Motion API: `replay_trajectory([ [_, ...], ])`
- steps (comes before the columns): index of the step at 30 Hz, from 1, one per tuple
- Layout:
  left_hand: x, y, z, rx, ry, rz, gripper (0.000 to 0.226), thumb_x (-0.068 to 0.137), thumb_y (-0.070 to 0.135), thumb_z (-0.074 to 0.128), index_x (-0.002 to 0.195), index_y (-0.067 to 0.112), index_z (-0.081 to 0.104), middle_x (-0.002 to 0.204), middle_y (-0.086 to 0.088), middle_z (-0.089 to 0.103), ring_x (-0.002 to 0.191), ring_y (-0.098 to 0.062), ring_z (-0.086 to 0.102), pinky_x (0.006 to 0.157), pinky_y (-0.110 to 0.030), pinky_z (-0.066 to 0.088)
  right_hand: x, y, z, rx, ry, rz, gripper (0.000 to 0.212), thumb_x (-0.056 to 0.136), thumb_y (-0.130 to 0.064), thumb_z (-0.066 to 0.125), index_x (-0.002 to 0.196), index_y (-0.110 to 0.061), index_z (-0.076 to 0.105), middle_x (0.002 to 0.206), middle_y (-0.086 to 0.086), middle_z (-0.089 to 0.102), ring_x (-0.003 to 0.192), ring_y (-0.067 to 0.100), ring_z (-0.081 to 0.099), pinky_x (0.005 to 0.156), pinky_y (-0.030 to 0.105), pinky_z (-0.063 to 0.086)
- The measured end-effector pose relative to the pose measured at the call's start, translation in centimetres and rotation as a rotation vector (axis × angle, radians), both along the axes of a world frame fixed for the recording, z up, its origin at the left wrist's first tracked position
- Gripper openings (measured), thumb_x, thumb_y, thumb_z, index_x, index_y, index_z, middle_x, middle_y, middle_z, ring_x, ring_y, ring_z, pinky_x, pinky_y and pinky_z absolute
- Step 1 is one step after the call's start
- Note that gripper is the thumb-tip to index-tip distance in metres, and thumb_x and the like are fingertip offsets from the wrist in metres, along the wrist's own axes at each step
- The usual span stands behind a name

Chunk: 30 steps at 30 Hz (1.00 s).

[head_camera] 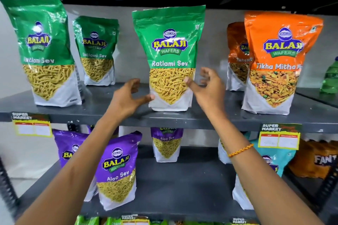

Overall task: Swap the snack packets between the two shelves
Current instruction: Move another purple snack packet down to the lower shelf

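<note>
Fingers of the left hand (pixel 128 97) and right hand (pixel 206 86) curl half open on either side of the green glossy plastic Ratlami Sev pouch (pixel 169 56), thumbs just touching its lower edges, nothing yet gripped. It stands upright at the middle of the grey metal upper shelf (pixel 210 117) (purple Aloo Sev pouches (pixel 118 171) wait below). Risk: a one-sided squeeze could tip the slick pouch backward.

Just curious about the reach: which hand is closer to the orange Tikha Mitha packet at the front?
The right hand. It is open beside the middle Ratlami Sev packet, left of the orange Tikha Mitha packet; the left hand is beyond that green packet's far side.
</note>
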State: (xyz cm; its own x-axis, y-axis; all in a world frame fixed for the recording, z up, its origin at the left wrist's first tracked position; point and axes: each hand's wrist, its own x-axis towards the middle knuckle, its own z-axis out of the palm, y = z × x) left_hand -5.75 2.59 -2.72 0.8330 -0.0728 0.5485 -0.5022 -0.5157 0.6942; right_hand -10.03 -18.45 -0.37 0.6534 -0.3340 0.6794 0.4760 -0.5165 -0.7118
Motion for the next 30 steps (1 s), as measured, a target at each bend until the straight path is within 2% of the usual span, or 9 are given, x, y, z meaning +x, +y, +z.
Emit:
replay_trajectory([
  [2,-2.6,1.3,-0.2,-0.046,-0.073,0.011,0.049,0.069,0.038,0.073,0.11,0.015,0.059,0.099,0.003,0.065,0.089,-0.008,0.06,0.084,-0.021,0.047,-1.8,2.0,0.6,0.041,-0.077,0.23,0.033,0.071,-0.032,0.073,0.097,-0.014,0.063,0.09,0.005,0.07,0.081,0.013,0.065,0.072,0.025,0.054],
  [6,-5.3,5.4,-5.4,0.17,0.177,-0.056,0.02,0.069,0.042,0.072,0.07,0.022,0.067,0.049,0.016,0.062,0.046,0.006,0.048,0.051,-0.009,0.039,-2.5,6.7,-3.9,-0.197,0.327,0.737,0.012,0.07,-0.025,0.074,0.074,-0.015,0.07,0.075,0.011,0.072,0.063,0.014,0.06,0.064,0.036,0.055],
  [11,-5.4,11.6,-21.0,0.283,0.754,0.108,0.019,0.07,0.033,0.074,0.071,0.017,0.065,0.074,-0.004,0.062,0.075,-0.012,0.055,0.072,-0.031,0.044,2.5,9.2,-18.4,-0.698,0.965,0.64,0.046,0.069,-0.039,0.074,0.09,0.001,0.066,0.081,0.02,0.067,0.071,0.025,0.061,0.065,0.033,0.048],
  [13,-5.2,13.3,-26.7,0.109,0.787,0.137,0.04,0.063,0.039,0.079,0.089,0.011,0.066,0.081,-0.005,0.06,0.083,-0.011,0.053,0.079,-0.033,0.046,4.8,9.7,-23.6,-0.615,1.048,0.528,0.074,0.065,-0.036,0.079,0.115,0.011,0.051,0.118,0.03,0.06,0.108,0.039,0.057,0.092,0.047,0.047],
  [15,-4.0,14.3,-31.5,-0.007,0.794,0.148,0.071,0.045,0.048,0.08,0.097,0.004,0.06,0.081,-0.01,0.059,0.073,-0.008,0.056,0.074,-0.034,0.047,6.3,10.9,-27.0,-0.395,1.065,0.55,0.089,0.063,-0.026,0.081,0.132,0.006,0.034,0.139,0.014,0.045,0.128,0.029,0.042,0.104,0.04,0.038],
  [19,-1.9,12.5,-33.1,-0.143,0.714,0.187,0.084,0.058,0.025,0.084,0.125,0.001,0.04,0.115,-0.013,0.058,0.106,-0.023,0.056,0.073,-0.028,0.039,8.4,13.2,-31.3,-0.045,0.928,0.679,0.076,0.061,-0.004,0.081,0.126,-0.017,0.044,0.119,0.003,0.061,0.119,0.022,0.053,0.085,0.022,0.045],
  [22,-0.6,11.2,-33.7,-0.158,0.591,0.233,0.075,0.064,0.017,0.08,0.129,0.012,0.041,0.119,-0.002,0.058,0.108,-0.018,0.054,0.079,-0.024,0.037,9.0,13.4,-33.1,0.129,0.902,0.759,0.066,0.059,0.001,0.079,0.116,-0.011,0.05,0.084,-0.022,0.073,0.084,-0.002,0.065,0.067,0.01,0.05],
  [27,0.4,7.7,-33.3,-0.147,0.608,0.18,0.065,0.063,0.025,0.079,0.12,0.009,0.051,0.109,-0.008,0.066,0.1,-0.03,0.061,0.06,-0.017,0.042,8.8,9.7,-34.2,0.293,0.844,0.664,0.053,0.046,-0.009,0.082,0.096,-0.012,0.063,0.074,-0.017,0.074,0.078,0.007,0.066,0.072,0.028,0.058],
  [30,1.6,4.1,-32.9,-0.159,0.652,0.071,0.069,0.057,0.037,0.073,0.119,0.012,0.052,0.117,-0.009,0.065,0.106,-0.029,0.059,0.073,-0.025,0.04,8.0,5.7,-34.3,0.332,0.801,0.546,0.046,0.05,-0.003,0.082,0.092,-0.009,0.064,0.071,-0.015,0.075,0.074,0.005,0.066,0.069,0.028,0.058],
])
